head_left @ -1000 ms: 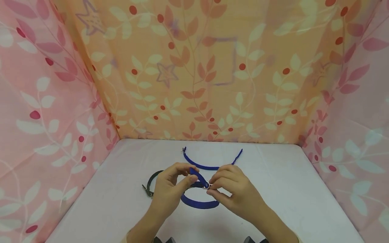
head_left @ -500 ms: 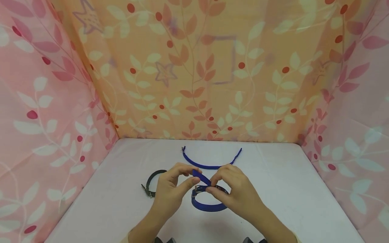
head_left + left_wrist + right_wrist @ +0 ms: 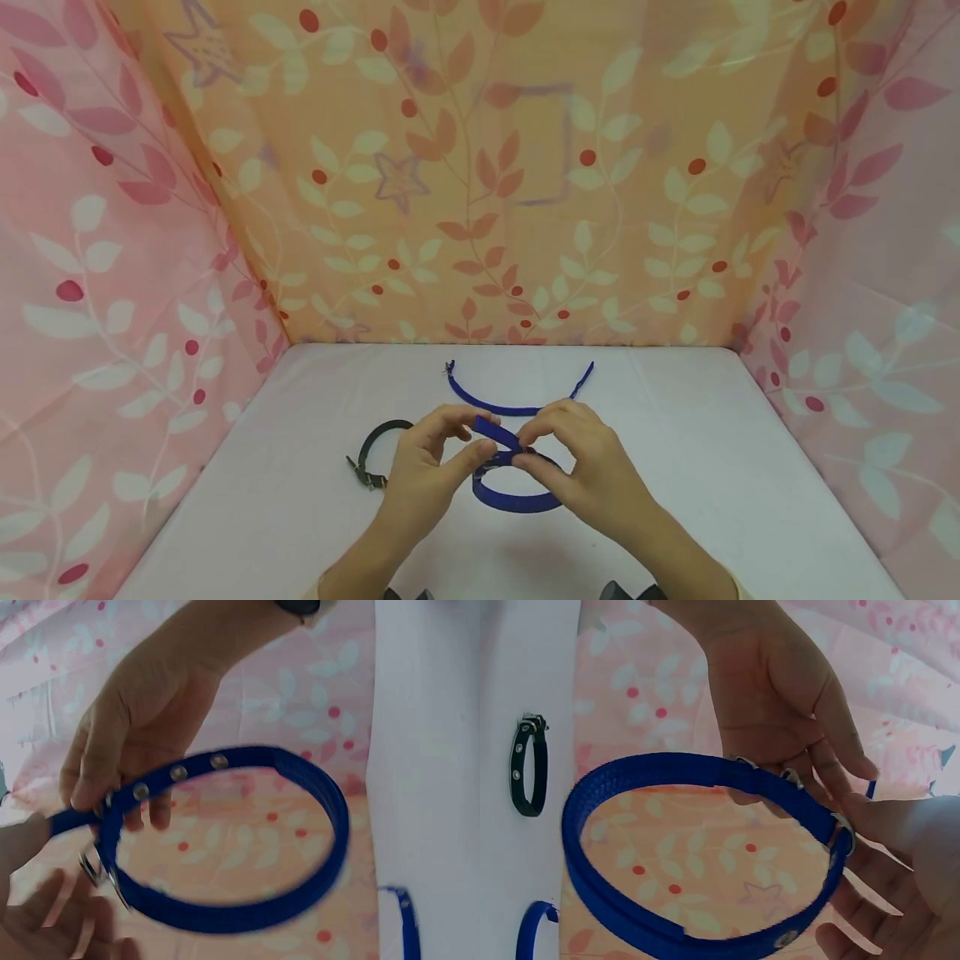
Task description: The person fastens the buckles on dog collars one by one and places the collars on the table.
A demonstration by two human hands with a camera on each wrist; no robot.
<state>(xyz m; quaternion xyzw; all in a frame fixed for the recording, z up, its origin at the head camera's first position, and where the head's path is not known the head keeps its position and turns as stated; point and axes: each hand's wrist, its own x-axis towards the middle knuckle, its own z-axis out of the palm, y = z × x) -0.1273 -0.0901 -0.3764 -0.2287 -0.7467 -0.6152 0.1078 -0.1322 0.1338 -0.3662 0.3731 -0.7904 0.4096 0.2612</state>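
In the head view, a blue buckle collar (image 3: 517, 502) hangs as a closed loop between the two hands, above the table. My left hand (image 3: 423, 467) pinches the strap's free end (image 3: 495, 432) between thumb and fingers. Just right of it, my right hand (image 3: 588, 454) pinches the strap near where it overlaps, partly covering that spot. Metal eyelets (image 3: 178, 773) run along the band in the left wrist view. The right wrist view shows a metal ring (image 3: 845, 832) around the strap beside the right hand's fingertips.
A second blue collar (image 3: 495, 409) lies unfastened in a curve at the back of the white table (image 3: 675, 467). Left of the hands is a fastened dark collar (image 3: 372, 480), partly behind the left hand. Patterned cloth walls (image 3: 480, 167) stand at the back and sides.
The right fingers have shifted from the metal ring onto the strap by the overlap. The loop has swung right, then risen slightly. The left hand keeps its pinch on the strap end.
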